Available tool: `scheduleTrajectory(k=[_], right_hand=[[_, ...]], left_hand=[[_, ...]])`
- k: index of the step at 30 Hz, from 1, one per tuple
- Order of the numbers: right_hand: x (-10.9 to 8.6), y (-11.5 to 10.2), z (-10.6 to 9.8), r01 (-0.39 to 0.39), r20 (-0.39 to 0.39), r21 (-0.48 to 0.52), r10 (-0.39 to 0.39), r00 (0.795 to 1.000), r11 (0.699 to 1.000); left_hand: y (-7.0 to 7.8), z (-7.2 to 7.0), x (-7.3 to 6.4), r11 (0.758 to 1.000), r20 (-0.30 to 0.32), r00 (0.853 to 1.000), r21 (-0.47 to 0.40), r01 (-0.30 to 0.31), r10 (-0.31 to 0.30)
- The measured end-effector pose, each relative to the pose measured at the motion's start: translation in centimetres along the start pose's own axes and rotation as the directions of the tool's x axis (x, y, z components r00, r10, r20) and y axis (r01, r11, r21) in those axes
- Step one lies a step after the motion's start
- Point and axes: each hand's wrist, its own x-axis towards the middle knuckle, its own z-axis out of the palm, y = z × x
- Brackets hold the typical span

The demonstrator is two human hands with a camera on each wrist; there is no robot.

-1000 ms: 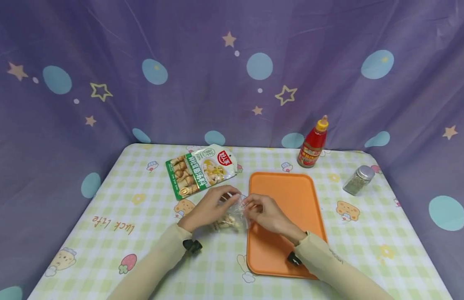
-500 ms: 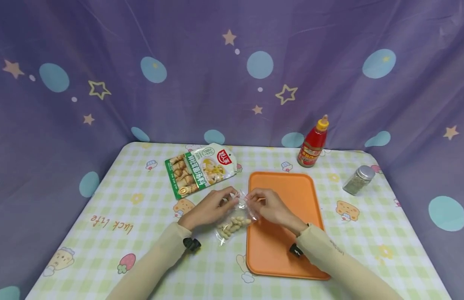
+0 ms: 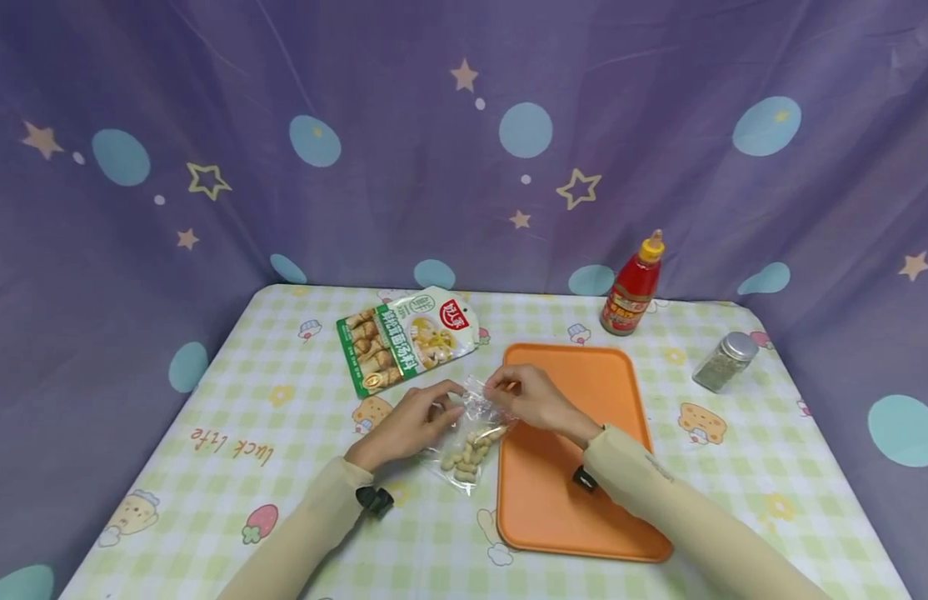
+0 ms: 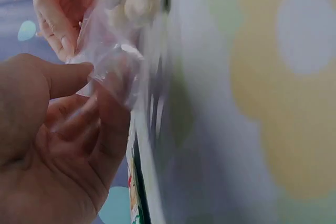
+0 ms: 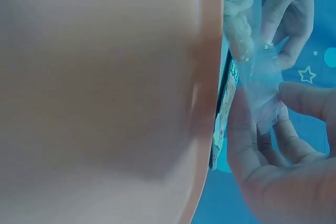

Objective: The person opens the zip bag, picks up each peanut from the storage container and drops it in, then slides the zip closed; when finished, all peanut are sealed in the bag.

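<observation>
A clear plastic bag [image 3: 464, 450] of unshelled peanuts [image 3: 467, 457] hangs low over the checked tablecloth, beside the left edge of an orange tray [image 3: 576, 525]. My left hand [image 3: 407, 427] pinches the bag's upper left side between thumb and fingers; in the left wrist view, the thumb [image 4: 73, 77] presses the crinkled film. With its fingertips, my right hand [image 3: 539, 402] pinches the bag's top right corner over the tray's edge. The right wrist view shows film between the right thumb and fingers [image 5: 244, 135], with the left hand [image 5: 289, 11] beyond.
Behind the hands lies a green and white food pouch [image 3: 407, 340]. A red sauce bottle [image 3: 632, 287] with a yellow cap stands at the back right, and a glass seasoning jar [image 3: 725, 363] with a silver lid sits farther right. A purple curtain [image 3: 404, 217] backs the table.
The peanut bag has swung and turned, with its bottom showing more fully below the hands than a second ago. My left hand has shifted slightly left and nearer; the right has risen a little.
</observation>
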Motion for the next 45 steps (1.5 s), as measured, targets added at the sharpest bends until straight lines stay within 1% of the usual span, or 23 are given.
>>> scheduleTrajectory(k=[2,5,7,8,10,13,17,22,28,33,36,40,45], right_hand=[[0.3,-0.1,0.2,0.002,0.015,0.009,-0.002,1.0,1.0],[0.8,-0.1,0.4,0.011,0.033,0.02,-0.011,0.999,1.0],[1.1,-0.2,0.6,0.012,0.038,0.027,-0.013,0.999,1.0],[1.3,-0.2,0.6,0.011,0.04,0.028,-0.012,0.999,1.0],[1.5,-0.2,0.8,0.017,0.038,0.019,-0.017,0.999,1.0],[1.9,-0.2,1.0,0.017,0.038,0.015,-0.017,0.999,1.0],[2.3,-0.3,1.3,0.0,0.044,0.057,-0.003,0.999,0.998],[2.8,-0.3,1.6,-0.022,0.039,0.105,0.018,0.999,0.994],[3.1,-0.6,1.9,-0.093,0.04,0.155,0.088,0.995,0.983],[3.2,-1.1,2.1,-0.148,0.039,0.192,0.143,0.989,0.97],[3.1,-1.1,2.2,-0.154,0.031,0.209,0.151,0.988,0.966],[2.9,-0.8,2.3,-0.134,0.02,0.203,0.133,0.991,0.97],[2.8,-0.5,2.4,-0.131,0.032,0.194,0.127,0.991,0.972]], left_hand=[[0.0,0.0,0.1,1.0,-0.069,0.998,0.007,-0.001,0.001],[0.1,-0.1,0.6,0.999,-0.175,0.984,-0.048,0.011,-0.019],[0.2,-0.1,0.9,0.995,-0.219,0.975,-0.097,0.027,-0.047],[0.2,-0.1,1.0,0.993,-0.231,0.971,-0.117,0.035,-0.061],[0.1,-0.1,1.2,0.988,-0.242,0.967,-0.143,0.053,-0.086],[0.2,-0.2,1.4,0.983,-0.242,0.964,-0.172,0.067,-0.108],[0.4,-0.3,1.5,0.972,-0.247,0.959,-0.22,0.081,-0.136],[0.7,-0.6,1.4,0.954,-0.238,0.954,-0.279,0.112,-0.182],[1.0,-0.5,1.4,0.951,-0.248,0.945,-0.273,0.144,-0.214],[1.1,-0.2,1.3,0.96,-0.287,0.935,-0.244,0.138,-0.208],[1.2,0.0,1.3,0.963,-0.305,0.929,-0.229,0.141,-0.209],[1.2,0.1,1.2,0.962,-0.327,0.919,-0.225,0.153,-0.222],[1.2,0.0,1.1,0.962,-0.348,0.908,-0.218,0.164,-0.234]])
